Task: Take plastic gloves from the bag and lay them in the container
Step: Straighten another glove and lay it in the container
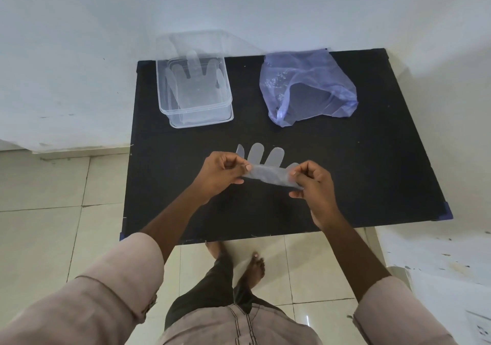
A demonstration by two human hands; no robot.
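A thin translucent plastic glove [267, 174] is stretched between my two hands above the near middle of the black table [372, 158], its fingers pointing away from me. My left hand [221, 173] pinches its left cuff edge and my right hand [312, 182] pinches the right edge. A clear plastic container [196, 116] stands at the back left of the table, with another glove [195, 84] lying flat inside it. A crumpled bluish plastic bag [308, 86] lies at the back right, mouth facing me.
The container's clear lid [191, 42] leans behind it against the white wall. The table sits in a corner over pale floor tiles [45, 238]. My bare feet [249, 265] stand at the near table edge.
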